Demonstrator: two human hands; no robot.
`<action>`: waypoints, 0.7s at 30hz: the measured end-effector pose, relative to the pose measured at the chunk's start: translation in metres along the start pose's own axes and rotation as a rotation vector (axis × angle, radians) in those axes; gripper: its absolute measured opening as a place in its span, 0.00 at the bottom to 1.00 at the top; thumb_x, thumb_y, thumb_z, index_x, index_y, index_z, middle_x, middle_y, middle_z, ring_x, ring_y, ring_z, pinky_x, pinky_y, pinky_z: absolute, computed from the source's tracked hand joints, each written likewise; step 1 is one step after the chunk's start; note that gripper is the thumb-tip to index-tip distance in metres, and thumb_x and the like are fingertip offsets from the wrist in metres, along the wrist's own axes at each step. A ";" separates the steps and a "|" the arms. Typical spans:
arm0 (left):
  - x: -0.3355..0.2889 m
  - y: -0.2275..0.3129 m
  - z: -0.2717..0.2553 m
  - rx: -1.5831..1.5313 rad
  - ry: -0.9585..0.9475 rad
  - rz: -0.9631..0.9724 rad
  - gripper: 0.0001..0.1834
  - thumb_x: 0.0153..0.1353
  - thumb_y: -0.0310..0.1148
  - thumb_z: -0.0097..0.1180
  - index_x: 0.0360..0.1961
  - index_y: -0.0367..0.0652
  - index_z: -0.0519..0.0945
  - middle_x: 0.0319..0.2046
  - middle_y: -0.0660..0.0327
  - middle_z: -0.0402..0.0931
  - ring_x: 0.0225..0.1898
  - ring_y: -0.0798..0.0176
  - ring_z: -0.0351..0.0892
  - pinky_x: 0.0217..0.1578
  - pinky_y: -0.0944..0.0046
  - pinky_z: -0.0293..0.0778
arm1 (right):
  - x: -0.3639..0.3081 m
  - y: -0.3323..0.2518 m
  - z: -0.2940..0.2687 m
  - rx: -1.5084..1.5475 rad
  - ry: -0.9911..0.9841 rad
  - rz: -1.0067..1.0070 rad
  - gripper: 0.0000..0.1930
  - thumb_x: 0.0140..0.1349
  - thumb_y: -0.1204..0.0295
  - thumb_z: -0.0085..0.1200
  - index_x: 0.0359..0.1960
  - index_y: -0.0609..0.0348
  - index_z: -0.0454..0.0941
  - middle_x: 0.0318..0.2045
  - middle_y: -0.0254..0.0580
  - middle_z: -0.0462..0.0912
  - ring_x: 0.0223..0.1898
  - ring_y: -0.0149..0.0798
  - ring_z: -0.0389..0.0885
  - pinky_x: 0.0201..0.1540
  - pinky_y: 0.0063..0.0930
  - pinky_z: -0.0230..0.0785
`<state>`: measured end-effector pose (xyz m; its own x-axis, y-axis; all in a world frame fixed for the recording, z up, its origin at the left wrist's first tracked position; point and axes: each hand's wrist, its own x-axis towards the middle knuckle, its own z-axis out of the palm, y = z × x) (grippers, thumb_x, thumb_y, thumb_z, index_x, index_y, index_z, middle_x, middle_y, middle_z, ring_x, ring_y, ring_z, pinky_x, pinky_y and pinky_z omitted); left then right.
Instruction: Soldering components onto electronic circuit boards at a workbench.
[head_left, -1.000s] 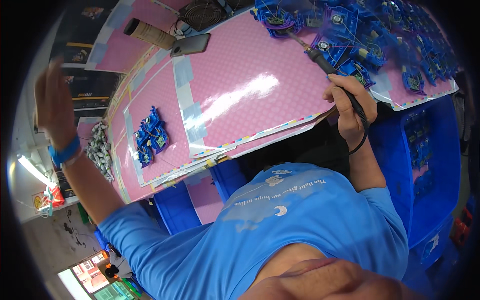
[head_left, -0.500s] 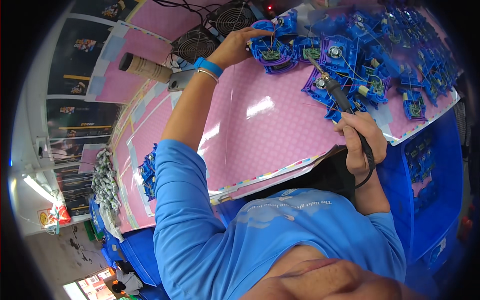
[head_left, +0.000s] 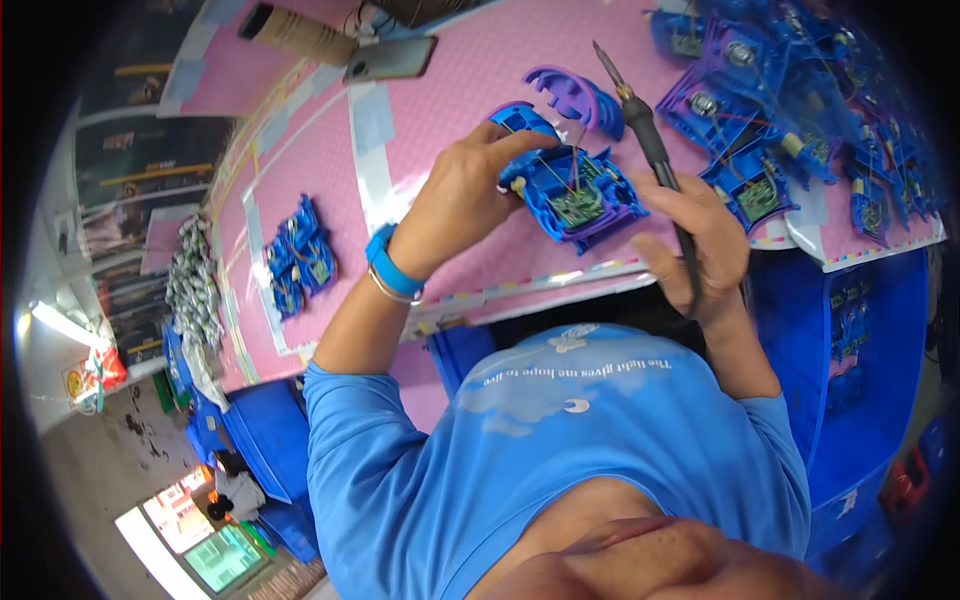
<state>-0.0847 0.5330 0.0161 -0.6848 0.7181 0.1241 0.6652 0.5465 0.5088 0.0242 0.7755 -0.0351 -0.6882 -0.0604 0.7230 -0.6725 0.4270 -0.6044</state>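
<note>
My left hand [head_left: 462, 200] grips the left side of an opened blue and purple plastic housing [head_left: 548, 190], above the near part of the table. A green circuit board [head_left: 577, 208] with thin wires shows inside it. A curved purple and blue piece [head_left: 590, 105] lies just beyond, and wires appear to run from it to the housing. Just right of the housing, my right hand [head_left: 705, 240] holds a soldering iron [head_left: 652, 145] with its thumb spread toward me. The iron's metal tip points up and away, clear of the board.
Many similar blue housings [head_left: 740, 70] crowd the table's right side. Another cluster of housings [head_left: 303, 258] lies at left. A phone [head_left: 392, 59] and a cardboard tube [head_left: 297, 36] are at far left. Blue bins [head_left: 870, 370] stand below the table's right edge.
My left hand has brought a housing from the far side of the table toward me. The soldering iron has swung more upright, and my right hand's grip has loosened.
</note>
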 end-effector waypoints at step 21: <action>-0.070 -0.019 0.028 0.147 0.145 0.069 0.32 0.54 0.18 0.63 0.61 0.47 0.73 0.50 0.53 0.80 0.36 0.47 0.85 0.33 0.57 0.82 | 0.017 0.015 0.014 -0.306 0.195 0.119 0.23 0.54 0.77 0.73 0.51 0.59 0.78 0.50 0.45 0.88 0.44 0.32 0.86 0.49 0.26 0.77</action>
<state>-0.0413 0.4846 -0.0256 -0.6647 0.6924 0.2806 0.7409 0.5626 0.3668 -0.0020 0.7682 -0.0366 -0.6721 0.1665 0.7215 -0.4579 0.6722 -0.5817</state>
